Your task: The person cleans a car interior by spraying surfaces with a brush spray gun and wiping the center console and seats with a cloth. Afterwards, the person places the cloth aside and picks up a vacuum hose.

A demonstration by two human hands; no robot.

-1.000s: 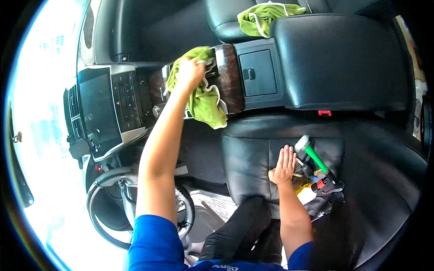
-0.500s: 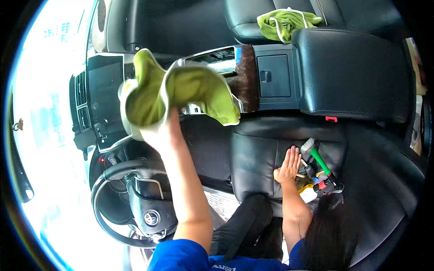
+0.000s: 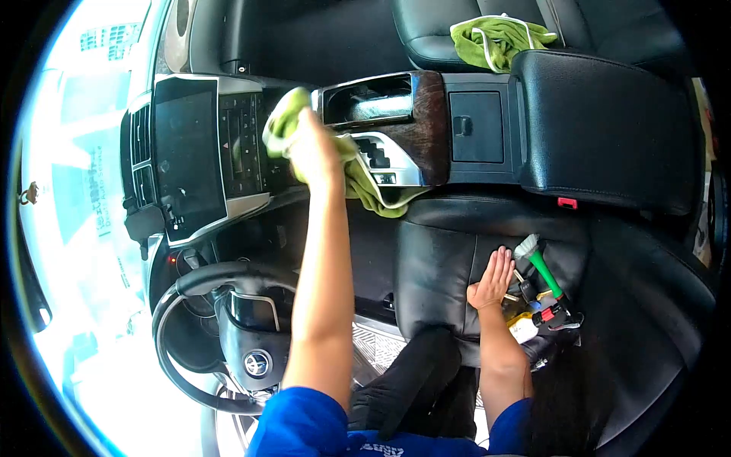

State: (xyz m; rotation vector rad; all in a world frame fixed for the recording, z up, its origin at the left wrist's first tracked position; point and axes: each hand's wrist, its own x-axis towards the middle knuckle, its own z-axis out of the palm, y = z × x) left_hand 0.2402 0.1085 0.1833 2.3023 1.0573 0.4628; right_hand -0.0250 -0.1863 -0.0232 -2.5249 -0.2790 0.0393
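Note:
My left hand (image 3: 316,156) is closed round a green microfibre cloth (image 3: 369,190) with white edging. It is over the front of the centre console, and the cloth hangs beside the gear selector panel (image 3: 384,156). Motion blurs the hand and the upper cloth. My right hand (image 3: 493,280) lies flat on the black driver's seat (image 3: 434,259), fingers stretched out and holding nothing. Right beside it are a brush (image 3: 545,273) with a green handle and pale bristles, a car key (image 3: 527,289), and a bottle (image 3: 524,328) with a red and black top.
A second green cloth (image 3: 499,42) lies bunched on the passenger seat. The steering wheel (image 3: 186,286) stands at lower left, below the dashboard screen (image 3: 186,152). A padded armrest (image 3: 609,129) and a red seat-belt buckle (image 3: 567,202) border the driver's seat.
My left hand has brought the cloth from in front of the dashboard to the right, down onto the console. The cloth is less spread out, uncovering the gear panel. My right hand stays on the seat.

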